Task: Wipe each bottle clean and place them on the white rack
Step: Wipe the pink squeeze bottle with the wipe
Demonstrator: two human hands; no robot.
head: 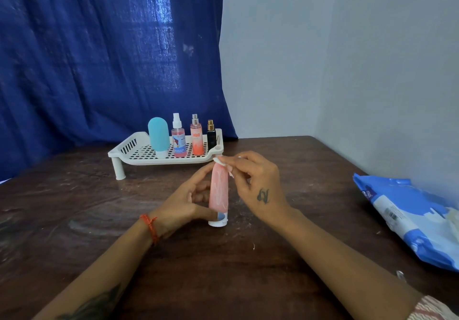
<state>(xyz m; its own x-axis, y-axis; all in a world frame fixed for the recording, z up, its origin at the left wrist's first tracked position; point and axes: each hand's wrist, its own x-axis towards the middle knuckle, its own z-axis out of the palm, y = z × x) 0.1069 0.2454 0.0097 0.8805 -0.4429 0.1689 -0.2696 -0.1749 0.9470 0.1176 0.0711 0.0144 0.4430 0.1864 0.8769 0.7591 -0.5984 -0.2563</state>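
A pink squeeze bottle stands on its white cap on the brown table, near the middle. My left hand holds it, thumb near the cap and fingers curled behind its body. My right hand pinches a small white wipe against the bottle's top end. Behind them stands the white rack on short legs. On it stand a teal bottle, a pink spray bottle, an orange spray bottle and a small dark bottle, all upright in a row.
A blue and white pack of wipes lies at the table's right edge. A blue curtain hangs behind the rack, and a pale wall runs along the right side. The left half of the rack holds nothing.
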